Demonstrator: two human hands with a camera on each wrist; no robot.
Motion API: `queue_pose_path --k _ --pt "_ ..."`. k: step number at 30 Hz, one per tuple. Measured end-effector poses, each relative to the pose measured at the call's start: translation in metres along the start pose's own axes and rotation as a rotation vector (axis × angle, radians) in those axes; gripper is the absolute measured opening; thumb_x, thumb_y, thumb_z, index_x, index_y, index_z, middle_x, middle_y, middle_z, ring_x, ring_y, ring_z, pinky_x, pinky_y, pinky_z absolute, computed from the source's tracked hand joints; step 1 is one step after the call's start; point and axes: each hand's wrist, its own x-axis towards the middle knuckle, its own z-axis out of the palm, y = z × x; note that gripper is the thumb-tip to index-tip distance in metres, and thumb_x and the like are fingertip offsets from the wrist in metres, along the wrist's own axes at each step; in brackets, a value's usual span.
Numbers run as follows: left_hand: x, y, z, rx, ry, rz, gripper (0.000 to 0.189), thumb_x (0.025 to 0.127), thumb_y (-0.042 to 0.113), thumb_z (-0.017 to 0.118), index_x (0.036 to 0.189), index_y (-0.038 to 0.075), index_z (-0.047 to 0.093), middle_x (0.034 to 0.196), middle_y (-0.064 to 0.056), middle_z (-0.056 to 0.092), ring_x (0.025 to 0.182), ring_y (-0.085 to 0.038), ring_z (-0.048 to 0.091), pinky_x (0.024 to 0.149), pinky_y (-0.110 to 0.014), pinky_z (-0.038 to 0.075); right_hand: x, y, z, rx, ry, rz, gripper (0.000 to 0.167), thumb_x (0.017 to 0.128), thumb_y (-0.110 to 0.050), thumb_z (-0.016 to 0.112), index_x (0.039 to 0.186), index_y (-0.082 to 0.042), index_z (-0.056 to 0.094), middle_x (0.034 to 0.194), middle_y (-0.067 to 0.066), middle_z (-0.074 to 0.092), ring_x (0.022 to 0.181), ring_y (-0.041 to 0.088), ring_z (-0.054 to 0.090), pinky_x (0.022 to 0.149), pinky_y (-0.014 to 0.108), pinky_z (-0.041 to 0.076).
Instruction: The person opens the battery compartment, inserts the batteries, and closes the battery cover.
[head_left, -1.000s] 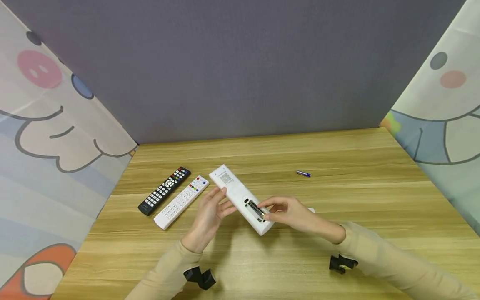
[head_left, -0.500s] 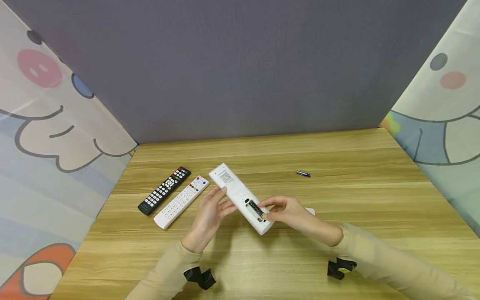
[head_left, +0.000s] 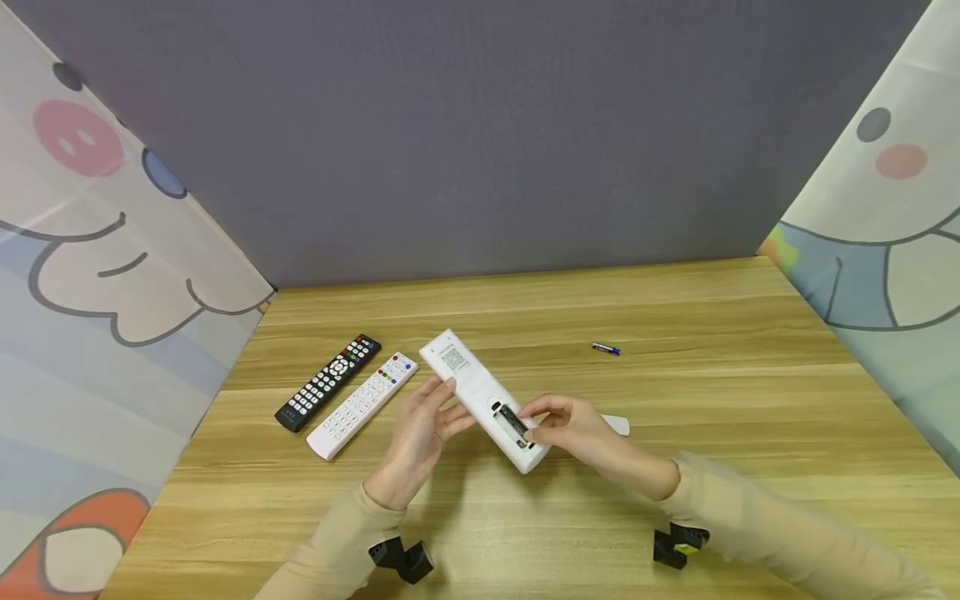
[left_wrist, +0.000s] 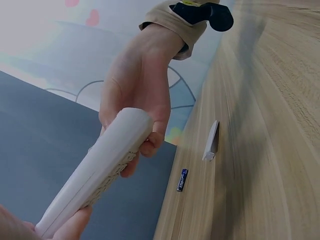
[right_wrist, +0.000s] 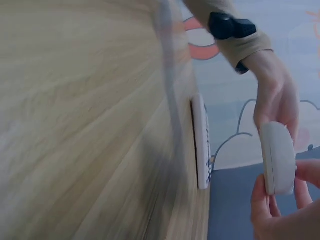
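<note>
A white remote control [head_left: 476, 383] is held back side up above the table, its battery compartment uncovered. My left hand [head_left: 420, 425] grips its left edge, thumb on the back and fingers beneath. At the compartment, the thumb and index finger of my right hand [head_left: 573, 425] pinch a dark battery [head_left: 513, 419] lying in it. How many batteries are inside cannot be made out. The right wrist view shows the remote's end [right_wrist: 278, 157] between right-hand fingers; the left wrist view shows its keys facing down.
A black remote [head_left: 328, 382] and another white remote [head_left: 363, 405] lie keys up at left. A blue battery [head_left: 606, 348] lies toward the back. A thin white piece [head_left: 617, 424], like a battery cover, lies behind my right hand. A grey panel [head_left: 510, 142] stands at the back.
The dark battery sits flatter in the compartment than a second ago. My right wrist has shifted slightly left and down, showing more of the thin white piece. The left hand stays nearly still.
</note>
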Motion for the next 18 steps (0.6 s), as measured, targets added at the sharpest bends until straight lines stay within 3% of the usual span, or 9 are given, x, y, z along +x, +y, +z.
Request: queue_pose_path --k 12,18 --pt "-0.001 0.000 0.000 0.000 -0.006 -0.008 0.037 0.092 0.007 0.042 0.127 -0.004 0.037 0.104 -0.014 0.056 0.078 -0.021 0.063 0.077 -0.034 0.054 0.001 0.005 -0.008 -0.067 -0.075 -0.071 0.029 0.078 -0.015 0.066 0.104 -0.003 0.062 0.097 0.010 0.062 0.081 0.016 0.058 0.070 0.027 0.052" --pt "-0.001 0.001 -0.001 -0.006 -0.004 -0.012 0.038 0.092 0.006 0.042 0.127 -0.005 0.035 0.101 -0.012 0.057 0.076 -0.020 0.063 0.075 -0.033 0.054 0.001 0.005 -0.016 -0.143 -0.142 -0.137 0.029 0.082 -0.017 0.062 0.108 -0.005 0.062 0.102 0.011 0.060 0.085 0.018 0.058 0.075 0.037 0.052"
